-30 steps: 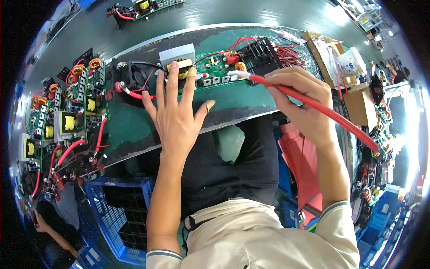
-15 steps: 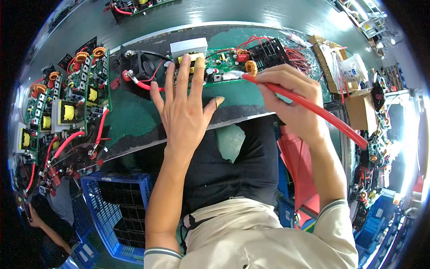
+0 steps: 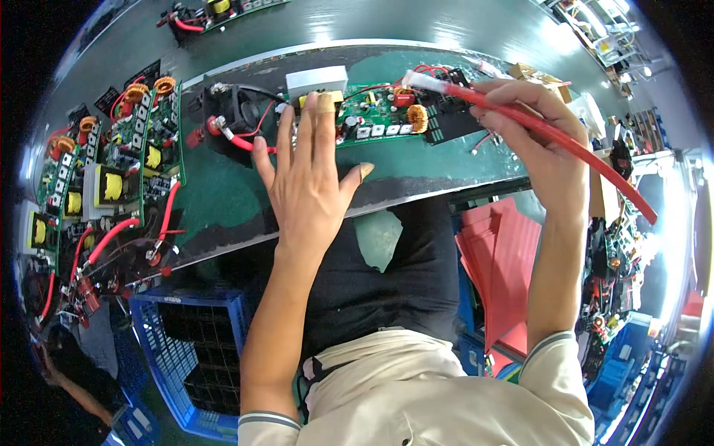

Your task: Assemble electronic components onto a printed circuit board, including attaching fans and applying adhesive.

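My left hand (image 3: 309,189) lies spread, fingers apart, over the left part of a green circuit board (image 3: 375,115), its fingertips at a yellow transformer below a grey heat sink (image 3: 317,79). Tan covers wrap its thumb tip and one fingertip. My right hand (image 3: 550,145) grips a brush (image 3: 619,185) with a long red handle and a whitish tip. That tip hovers over the board's right part, above a copper coil (image 3: 417,117) and a row of white-topped components. A black fan (image 3: 242,113) with a red cable is left of the board.
Several assembled boards (image 3: 141,141) stand at the left of the green bench (image 3: 223,197). A blue crate (image 3: 145,327) is below left. Red sheets (image 3: 506,267) lie below right. Another board (image 3: 223,13) sits at the back; a co-worker's arm (image 3: 85,394) shows far left.
My right hand has moved right and slightly up with the brush, lifting its tip off the row of components beside the coil. My left hand stays nearly in place.
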Action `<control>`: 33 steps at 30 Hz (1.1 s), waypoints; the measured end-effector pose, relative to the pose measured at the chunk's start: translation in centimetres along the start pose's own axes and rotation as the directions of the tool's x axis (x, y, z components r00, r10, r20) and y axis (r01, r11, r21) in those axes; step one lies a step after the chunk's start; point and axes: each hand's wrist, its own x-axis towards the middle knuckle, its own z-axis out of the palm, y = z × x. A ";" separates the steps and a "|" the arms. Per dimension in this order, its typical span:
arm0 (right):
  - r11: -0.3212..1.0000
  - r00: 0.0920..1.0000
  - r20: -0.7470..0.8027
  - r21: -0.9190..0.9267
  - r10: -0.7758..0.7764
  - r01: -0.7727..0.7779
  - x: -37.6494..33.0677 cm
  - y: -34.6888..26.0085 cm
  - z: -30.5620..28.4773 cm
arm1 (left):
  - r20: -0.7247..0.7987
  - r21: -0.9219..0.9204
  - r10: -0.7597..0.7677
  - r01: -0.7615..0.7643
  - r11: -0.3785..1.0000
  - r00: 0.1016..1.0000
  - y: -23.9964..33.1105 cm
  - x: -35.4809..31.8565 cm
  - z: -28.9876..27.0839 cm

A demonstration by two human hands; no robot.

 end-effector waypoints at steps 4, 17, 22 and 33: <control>0.986 0.981 0.124 -0.051 -0.149 0.156 -0.3 0.6 -1.1 | 0.007 0.010 -0.013 0.013 1.000 1.000 -0.1 -0.1 0.1; 0.986 0.992 0.039 -0.117 -0.117 0.121 -0.9 0.6 4.3 | 0.019 0.005 -0.005 0.005 1.000 1.000 0.0 -0.3 0.0; 0.958 0.973 0.083 -0.176 -0.216 0.228 -0.6 0.8 5.2 | 0.011 -0.019 -0.008 0.008 1.000 1.000 -0.4 -0.2 0.2; 0.965 0.817 -0.529 -0.235 -0.229 0.118 -2.0 4.1 -2.8 | -0.323 0.113 0.073 -0.038 0.993 0.943 -0.2 3.1 -7.8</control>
